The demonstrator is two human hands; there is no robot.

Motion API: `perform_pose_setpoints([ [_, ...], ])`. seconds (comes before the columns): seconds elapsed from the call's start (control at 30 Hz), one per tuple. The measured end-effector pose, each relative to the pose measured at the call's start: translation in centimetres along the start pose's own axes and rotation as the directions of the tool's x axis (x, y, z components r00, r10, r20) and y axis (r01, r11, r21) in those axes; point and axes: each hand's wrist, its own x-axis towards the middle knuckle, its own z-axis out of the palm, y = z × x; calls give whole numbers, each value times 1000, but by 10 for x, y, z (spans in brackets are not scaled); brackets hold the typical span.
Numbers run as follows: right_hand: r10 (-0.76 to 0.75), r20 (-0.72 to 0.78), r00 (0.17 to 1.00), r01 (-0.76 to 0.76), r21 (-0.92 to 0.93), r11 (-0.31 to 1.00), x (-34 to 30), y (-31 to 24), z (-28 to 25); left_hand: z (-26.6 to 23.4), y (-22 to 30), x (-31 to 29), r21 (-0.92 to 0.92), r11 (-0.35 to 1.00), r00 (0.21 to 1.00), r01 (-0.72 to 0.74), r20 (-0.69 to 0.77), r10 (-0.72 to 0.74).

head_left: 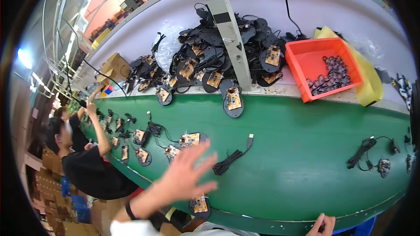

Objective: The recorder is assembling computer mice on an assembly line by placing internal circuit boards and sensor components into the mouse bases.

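Observation:
My left hand, a black band at its wrist, reaches over the green belt with fingers spread and nothing in them. It is slightly blurred. Just past its fingertips lies a coiled black USB cable, plug pointing away. Partly behind the hand are tan circuit boards on black rounded bases, one board beyond the fingers. Another board on its base sits below the palm, by the near belt edge. My right hand rests at that edge farther right, fingers curled closed; whatever they may hold is hidden.
Boards with cables line the green belt on the left, where two people work. A tangled heap of black bases and cables fills the far ledge behind a metal post. A red bin holds small round parts. Cabled pieces lie right.

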Motion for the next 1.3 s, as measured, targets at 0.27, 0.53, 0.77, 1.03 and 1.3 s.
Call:
perform_pose_setpoints([
  [0.27,-345,470,813,277,209,938,109,-93,25,69,25,-102,-3,982,981,188,-50,-187],
  [0.53,13,748,664,-139,107,984,248,-118,119,51,-115,-22,118,957,949,263,-210,-235],
  [0.77,-166,315,935,289,-397,871,380,-44,136,32,-153,0,141,892,882,430,-276,-382],
  [1.03,-153,181,972,235,-668,706,462,-44,90,17,-68,68,-118,990,965,-72,-258,39],
  [1.3,-478,-2,878,329,728,602,314,-316,-108,-22,22,61,-498,726,868,-475,-400,293],
])
